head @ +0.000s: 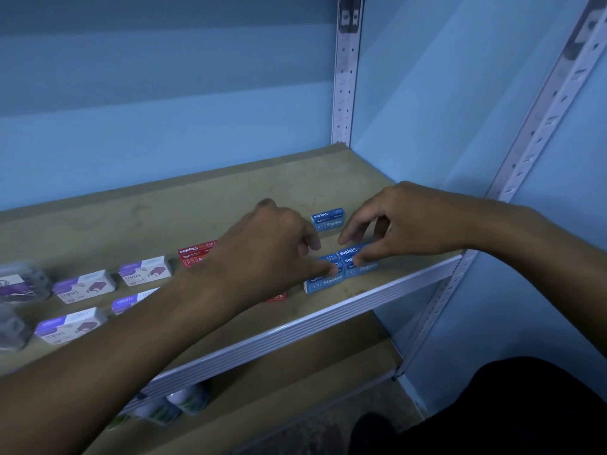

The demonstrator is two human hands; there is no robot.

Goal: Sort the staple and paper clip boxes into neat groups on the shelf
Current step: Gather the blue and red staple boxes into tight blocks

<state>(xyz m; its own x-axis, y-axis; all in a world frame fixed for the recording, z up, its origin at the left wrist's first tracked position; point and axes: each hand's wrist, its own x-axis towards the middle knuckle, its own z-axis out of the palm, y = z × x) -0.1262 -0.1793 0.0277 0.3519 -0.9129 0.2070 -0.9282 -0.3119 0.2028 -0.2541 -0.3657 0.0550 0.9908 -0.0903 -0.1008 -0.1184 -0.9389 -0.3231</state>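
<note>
Both hands — left hand (272, 244), right hand (400, 224) — pinch the blue boxes (341, 267) together under their fingertips. Uneven push could skew the cluster — front edge is close.

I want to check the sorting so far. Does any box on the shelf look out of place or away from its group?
Yes. One blue staple box sits alone further back on the shelf, apart from the blue cluster that both hands touch near the front edge. Nothing looks spilled or damaged.
</note>
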